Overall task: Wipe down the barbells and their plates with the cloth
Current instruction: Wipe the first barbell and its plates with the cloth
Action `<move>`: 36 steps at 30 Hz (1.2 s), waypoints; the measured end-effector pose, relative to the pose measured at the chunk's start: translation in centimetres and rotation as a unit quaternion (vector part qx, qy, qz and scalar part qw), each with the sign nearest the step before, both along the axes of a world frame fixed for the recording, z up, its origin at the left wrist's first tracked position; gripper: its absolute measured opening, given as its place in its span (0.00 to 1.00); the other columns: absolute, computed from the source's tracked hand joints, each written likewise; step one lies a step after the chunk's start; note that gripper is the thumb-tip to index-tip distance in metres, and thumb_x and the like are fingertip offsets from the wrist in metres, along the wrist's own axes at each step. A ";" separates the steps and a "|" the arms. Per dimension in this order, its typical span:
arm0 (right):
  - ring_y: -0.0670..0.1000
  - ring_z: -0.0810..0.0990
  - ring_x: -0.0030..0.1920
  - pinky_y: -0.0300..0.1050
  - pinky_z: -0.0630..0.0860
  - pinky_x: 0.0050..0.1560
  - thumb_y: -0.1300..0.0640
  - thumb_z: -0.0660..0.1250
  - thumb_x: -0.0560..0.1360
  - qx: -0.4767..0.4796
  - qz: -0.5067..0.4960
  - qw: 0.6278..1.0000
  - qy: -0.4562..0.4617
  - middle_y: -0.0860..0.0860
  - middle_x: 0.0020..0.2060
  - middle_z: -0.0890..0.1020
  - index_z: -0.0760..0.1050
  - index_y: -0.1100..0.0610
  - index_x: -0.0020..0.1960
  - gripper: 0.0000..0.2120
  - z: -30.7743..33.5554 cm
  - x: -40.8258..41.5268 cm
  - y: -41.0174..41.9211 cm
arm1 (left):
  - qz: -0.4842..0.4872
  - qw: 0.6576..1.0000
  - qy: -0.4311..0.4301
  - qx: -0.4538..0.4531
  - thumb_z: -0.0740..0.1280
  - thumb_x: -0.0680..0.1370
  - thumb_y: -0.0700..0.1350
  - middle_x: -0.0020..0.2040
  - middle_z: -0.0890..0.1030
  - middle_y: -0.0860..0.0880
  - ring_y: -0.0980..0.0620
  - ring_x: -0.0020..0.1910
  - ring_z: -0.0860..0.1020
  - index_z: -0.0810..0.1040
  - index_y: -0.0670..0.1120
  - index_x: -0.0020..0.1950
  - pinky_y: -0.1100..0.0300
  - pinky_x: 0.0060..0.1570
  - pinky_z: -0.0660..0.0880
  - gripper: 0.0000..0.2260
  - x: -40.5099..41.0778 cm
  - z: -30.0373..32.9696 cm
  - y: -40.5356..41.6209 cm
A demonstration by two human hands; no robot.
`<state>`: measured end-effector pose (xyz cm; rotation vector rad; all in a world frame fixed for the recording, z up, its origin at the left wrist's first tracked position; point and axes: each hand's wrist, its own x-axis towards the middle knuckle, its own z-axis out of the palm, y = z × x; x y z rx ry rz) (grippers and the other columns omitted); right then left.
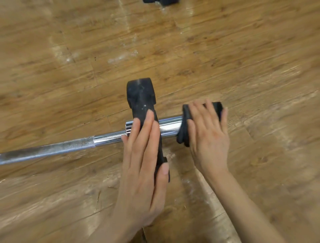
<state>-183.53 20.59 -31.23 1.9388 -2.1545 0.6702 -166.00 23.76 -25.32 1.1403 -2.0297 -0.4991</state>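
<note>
Chrome bar [107, 137] lies on a wood-plank floor [225, 52], running from the left edge up and to the right, seen from the head camera. Its left stretch is dull and knurled; nearer the middle it turns bright and smooth, then steps up at a collar to a thicker sleeve [168, 127].

Black plate [141, 97] sits on the sleeve, seen edge-on, its rim scuffed and flecked with pale dust. Its lower edge is down by the floor close to the camera.

Left hand [143, 166] lies flat along the near rim of the plate, fingers straight and together, pointing away from the camera, thumb laid along the right side of the rim. Nothing is curled round the plate; the hand presses or steadies it.

Right hand [207, 131] is on the sleeve to the right of the plate, well apart from the left hand. Under its palm is a black cloth [184, 128], bunched round the sleeve. Fingers are spread and bent over the cloth, thumb on the plate side, holding the cloth against the metal. The sleeve's end is hidden under cloth and hand.

Pale dusty smears mark the floor beyond the bar and beneath the plate. A dark object [161, 2] shows at the top edge, cut off, too little visible to name.
</note>
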 end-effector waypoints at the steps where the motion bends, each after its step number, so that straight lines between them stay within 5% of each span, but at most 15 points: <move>1: 0.56 0.66 0.77 0.54 0.47 0.80 0.53 0.48 0.87 -0.003 -0.031 0.999 -0.019 0.53 0.72 0.75 0.73 0.59 0.73 0.22 0.0 0.1 0.5 | -0.003 1.000 0.016 0.008 0.54 0.83 0.43 0.83 0.49 0.52 0.47 0.82 0.47 0.52 0.44 0.82 0.44 0.79 0.46 0.27 0.2 0.4 0.4; 5: 0.57 0.67 0.76 0.55 0.49 0.79 0.52 0.44 0.87 0.012 0.004 0.999 -0.038 0.54 0.70 0.76 0.74 0.60 0.71 0.25 0.3 4.3 1.3 | 0.040 0.999 0.024 0.027 0.49 0.85 0.44 0.82 0.54 0.46 0.49 0.82 0.47 0.54 0.39 0.81 0.51 0.80 0.40 0.24 0.2 3.3 -2.6; 8: 0.55 0.68 0.76 0.52 0.49 0.81 0.52 0.46 0.87 0.036 0.111 0.993 -0.014 0.54 0.71 0.75 0.72 0.59 0.73 0.23 0.7 4.1 2.5 | 0.044 0.995 -0.054 0.069 0.47 0.86 0.50 0.83 0.52 0.48 0.54 0.81 0.44 0.52 0.41 0.82 0.62 0.78 0.37 0.26 -0.3 4.4 -5.4; 10: 0.54 0.68 0.75 0.53 0.50 0.80 0.52 0.47 0.87 0.035 0.083 0.996 0.014 0.54 0.72 0.75 0.72 0.60 0.74 0.23 0.5 1.8 3.5 | 0.038 0.991 -0.091 0.093 0.46 0.86 0.53 0.83 0.52 0.49 0.57 0.81 0.44 0.52 0.42 0.82 0.65 0.77 0.36 0.26 -0.1 4.1 -5.4; 14: 0.55 0.65 0.77 0.55 0.48 0.80 0.53 0.46 0.87 0.021 -0.065 0.996 -0.060 0.53 0.72 0.75 0.73 0.60 0.73 0.23 0.5 0.8 4.7 | 0.027 0.989 -0.132 0.054 0.46 0.86 0.50 0.82 0.56 0.45 0.52 0.81 0.48 0.55 0.40 0.81 0.60 0.78 0.38 0.25 0.1 3.7 -3.0; 21: 0.54 0.64 0.77 0.54 0.50 0.80 0.53 0.48 0.87 0.073 0.094 0.993 -0.007 0.53 0.74 0.71 0.70 0.59 0.75 0.22 1.2 2.9 7.0 | 0.015 0.990 -0.137 0.028 0.48 0.85 0.47 0.82 0.55 0.43 0.48 0.82 0.50 0.55 0.38 0.81 0.56 0.79 0.39 0.25 0.3 3.4 0.3; 26: 0.55 0.64 0.77 0.56 0.50 0.80 0.52 0.45 0.87 0.068 -0.041 0.996 -0.030 0.52 0.74 0.72 0.71 0.59 0.74 0.24 1.4 2.2 8.2 | -0.007 0.992 -0.124 0.031 0.48 0.86 0.47 0.82 0.54 0.42 0.46 0.82 0.47 0.54 0.37 0.81 0.55 0.79 0.39 0.25 0.6 3.2 2.5; 32: 0.53 0.68 0.76 0.53 0.53 0.80 0.53 0.49 0.87 0.092 0.092 0.991 -0.016 0.52 0.72 0.75 0.73 0.58 0.73 0.22 2.0 3.9 9.7 | -0.067 0.991 -0.096 0.060 0.50 0.86 0.48 0.83 0.53 0.45 0.46 0.82 0.47 0.52 0.38 0.81 0.54 0.79 0.39 0.25 1.9 3.2 6.0; 36: 0.55 0.67 0.76 0.54 0.48 0.81 0.54 0.50 0.86 0.075 -0.028 0.996 -0.034 0.53 0.69 0.77 0.75 0.60 0.71 0.21 2.1 0.9 11.0 | -0.054 0.993 -0.076 0.068 0.51 0.85 0.46 0.83 0.52 0.45 0.47 0.82 0.45 0.53 0.37 0.81 0.55 0.79 0.39 0.25 2.5 4.2 5.0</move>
